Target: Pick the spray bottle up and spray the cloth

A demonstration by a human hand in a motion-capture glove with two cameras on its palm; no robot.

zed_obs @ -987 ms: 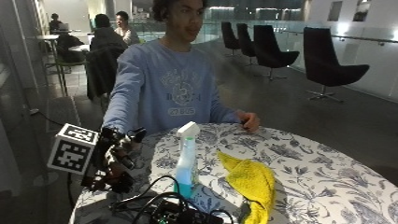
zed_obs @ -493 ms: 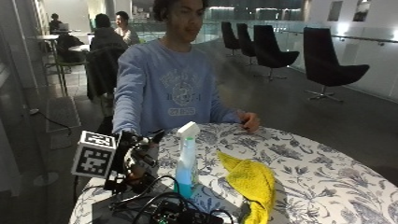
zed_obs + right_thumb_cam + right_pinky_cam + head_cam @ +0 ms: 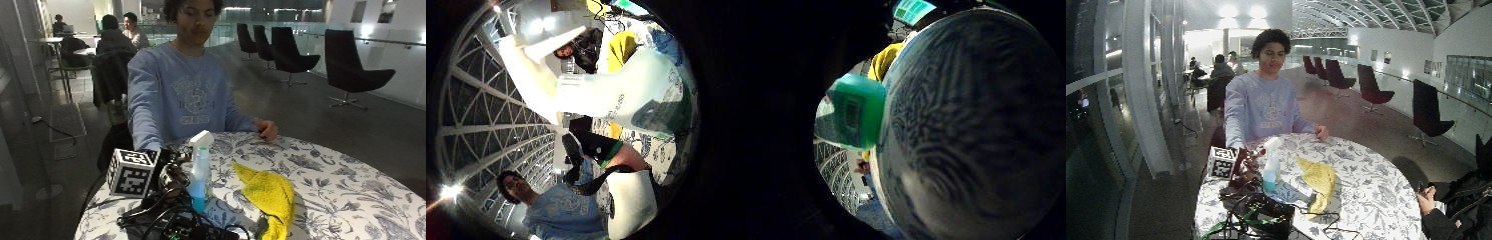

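Note:
A translucent spray bottle [image 3: 199,175] with a white trigger head and blue-green liquid stands upright on the floral table [image 3: 346,195]. A crumpled yellow cloth [image 3: 269,192] lies just to its right. My gloved right hand [image 3: 170,170] is level with the bottle's body on its left side, very close or touching; its fingers look uncurled. In the thumb side palm view the bottle [image 3: 626,95] fills much of the picture, with a gloved finger [image 3: 588,146] beside it and the cloth [image 3: 622,45] beyond. The little finger side palm view shows the bottle's green base [image 3: 853,112] against the table [image 3: 971,125].
The person's bare left hand [image 3: 266,129] rests on the far edge of the table. A tangle of black cables and a dark device [image 3: 180,225] lies at the near edge, in front of the bottle. The table's right half [image 3: 1379,200] holds nothing else.
My right hand has moved rightward across the table toward the bottle and now sits beside it. Bottle and cloth have not moved.

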